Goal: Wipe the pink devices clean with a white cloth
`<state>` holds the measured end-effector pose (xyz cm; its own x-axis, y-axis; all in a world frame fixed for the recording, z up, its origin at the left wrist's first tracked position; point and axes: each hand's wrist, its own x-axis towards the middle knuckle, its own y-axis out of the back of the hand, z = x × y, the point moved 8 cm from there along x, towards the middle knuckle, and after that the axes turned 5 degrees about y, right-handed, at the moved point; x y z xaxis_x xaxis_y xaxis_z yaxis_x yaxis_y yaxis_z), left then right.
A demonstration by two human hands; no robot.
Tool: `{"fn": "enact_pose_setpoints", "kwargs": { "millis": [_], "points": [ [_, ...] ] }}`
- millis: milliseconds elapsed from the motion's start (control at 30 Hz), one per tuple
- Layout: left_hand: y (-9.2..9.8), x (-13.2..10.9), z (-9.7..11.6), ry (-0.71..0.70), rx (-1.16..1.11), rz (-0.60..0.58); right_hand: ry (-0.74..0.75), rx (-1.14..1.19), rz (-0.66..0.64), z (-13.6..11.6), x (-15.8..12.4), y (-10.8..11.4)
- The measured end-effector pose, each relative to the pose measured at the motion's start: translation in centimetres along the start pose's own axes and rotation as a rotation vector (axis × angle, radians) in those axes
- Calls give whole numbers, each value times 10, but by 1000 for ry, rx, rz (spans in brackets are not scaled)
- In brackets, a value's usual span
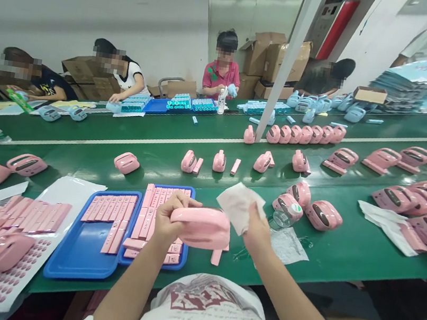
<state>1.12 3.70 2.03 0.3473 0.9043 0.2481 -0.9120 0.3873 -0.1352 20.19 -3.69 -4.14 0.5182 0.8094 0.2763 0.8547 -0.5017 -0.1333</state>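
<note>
My left hand is closed around one end of a glossy pink plastic casing with a looped handle, raised above the bench edge in front of my chest. In my right hand, fingers pinch a crumpled white cloth just right of the casing, with a small gap between them. A flat pink bar lies partly hidden below the casing. Behind my left hand, a blue tray holds several pink bars; another blue tray beside it is partly filled.
Pink casings stand around a clear bottle at right. More pink pieces and a sticker sheet lie at left. Further casings line the green bench. A slanting post rises mid-bench. Co-workers handle blue parts opposite.
</note>
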Motion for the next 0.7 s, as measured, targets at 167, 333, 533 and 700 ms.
{"fn": "enact_pose_setpoints", "kwargs": {
  "millis": [167, 333, 533, 700],
  "points": [
    [-7, -8, 34, -361, 270, -76, 88, 43, -503, -36, -26, -50],
    [-30, -16, 35, -406, 468, -261, 63, 42, -902, -49, -32, -73],
    [-7, -3, -2, -134, 359, -149, 84, 48, -854, -39, -61, -61],
    [-3, -4, -8, -127, 333, -101, 70, 98, -765, -21, -74, -52]
  ]
}}
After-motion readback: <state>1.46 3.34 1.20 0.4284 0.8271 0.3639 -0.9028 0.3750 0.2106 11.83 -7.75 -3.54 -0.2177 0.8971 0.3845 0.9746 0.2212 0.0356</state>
